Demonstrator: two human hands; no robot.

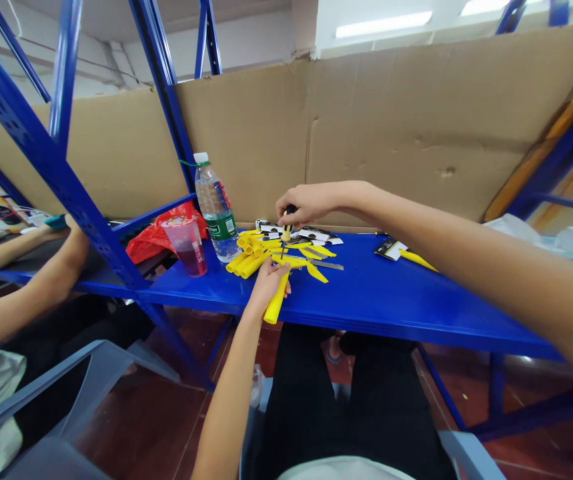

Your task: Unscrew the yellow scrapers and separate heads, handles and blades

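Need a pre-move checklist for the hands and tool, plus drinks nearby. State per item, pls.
1. Left hand holding the yellow tube: ok.
2. Right hand gripping the screwdriver-like tool, shaft pointing down: ok.
3. Tool tip seated: cannot tell, too small to make out by the left fingers.
4. Left fingers well clear of the shaft: not ok, I'd say; they sit right beside it.
5. Bottle upright and capped: ok.
6. Cup standing upright on the blue table: ok.
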